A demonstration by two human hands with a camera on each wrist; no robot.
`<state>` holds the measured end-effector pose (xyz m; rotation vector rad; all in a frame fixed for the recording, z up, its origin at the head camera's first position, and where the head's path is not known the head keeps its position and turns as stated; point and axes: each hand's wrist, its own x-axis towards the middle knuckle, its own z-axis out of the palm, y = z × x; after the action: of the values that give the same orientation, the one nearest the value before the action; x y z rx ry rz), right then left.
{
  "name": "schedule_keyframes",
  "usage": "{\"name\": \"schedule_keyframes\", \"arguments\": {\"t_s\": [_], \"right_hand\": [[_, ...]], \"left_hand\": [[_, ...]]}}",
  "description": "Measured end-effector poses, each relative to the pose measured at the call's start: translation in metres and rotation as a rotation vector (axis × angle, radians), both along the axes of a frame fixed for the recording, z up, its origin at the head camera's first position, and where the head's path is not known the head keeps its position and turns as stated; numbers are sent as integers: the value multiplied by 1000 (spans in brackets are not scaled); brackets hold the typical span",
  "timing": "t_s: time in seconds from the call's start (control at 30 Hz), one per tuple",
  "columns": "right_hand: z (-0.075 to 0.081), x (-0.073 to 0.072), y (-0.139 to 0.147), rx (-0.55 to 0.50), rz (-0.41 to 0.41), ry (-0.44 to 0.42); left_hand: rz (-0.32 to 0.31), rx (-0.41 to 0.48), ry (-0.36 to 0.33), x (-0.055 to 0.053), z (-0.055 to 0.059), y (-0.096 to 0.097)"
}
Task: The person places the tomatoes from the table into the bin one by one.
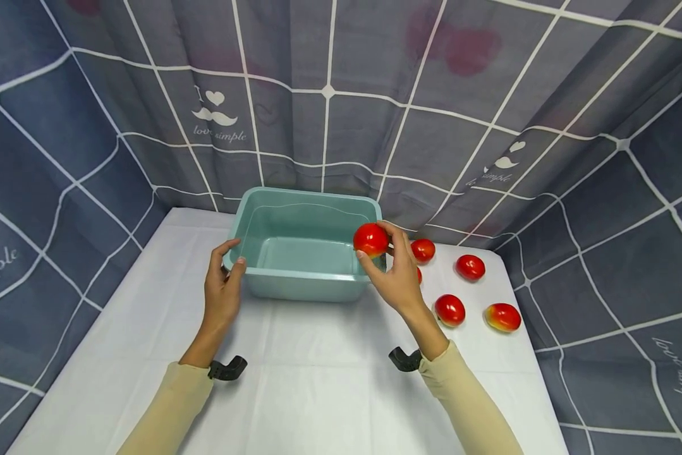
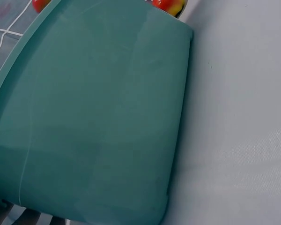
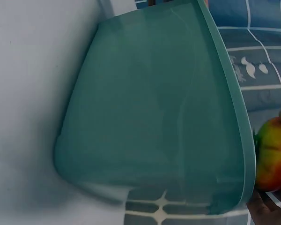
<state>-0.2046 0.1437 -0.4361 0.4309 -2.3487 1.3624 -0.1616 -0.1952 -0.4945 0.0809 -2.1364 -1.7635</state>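
Observation:
A pale teal plastic bin [image 1: 306,287] stands on the white-covered table, its inside showing a bare floor. My left hand [image 1: 222,287] grips the bin's left end, with thumb and fingers at the rim. At the right end, my right hand [image 1: 397,272] pinches a shiny red tomato [image 1: 371,239] between thumb and fingers, over the bin's right rim. In the right wrist view this tomato [image 3: 274,154] shows yellow-green patches and a bit of green at its stem, beside the rim. The bin's long side [image 2: 93,112] fills the left wrist view.
Several more red tomatoes lie right of the bin, among them one tomato [image 1: 470,268] farther back and a yellow-tinged one [image 1: 502,317] near the table's right edge. One is partly hidden behind the right hand. Grey checked curtains [image 1: 295,126] enclose the table [image 1: 306,392].

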Motion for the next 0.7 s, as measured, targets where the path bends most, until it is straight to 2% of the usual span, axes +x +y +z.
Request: {"name": "schedule_keyframes", "arguments": {"t_s": [0.17,0.37,0.7], "right_hand": [[9,-15,-18,105,68,-11],[17,-32,-37,177,138,-44],[26,-47,-61,374,195,-73]], "left_hand": [[6,-11,0,1,-1,-2],[-19,-6,12,2,0,-3],[-20,-1,28,1,-3,-4]]}}
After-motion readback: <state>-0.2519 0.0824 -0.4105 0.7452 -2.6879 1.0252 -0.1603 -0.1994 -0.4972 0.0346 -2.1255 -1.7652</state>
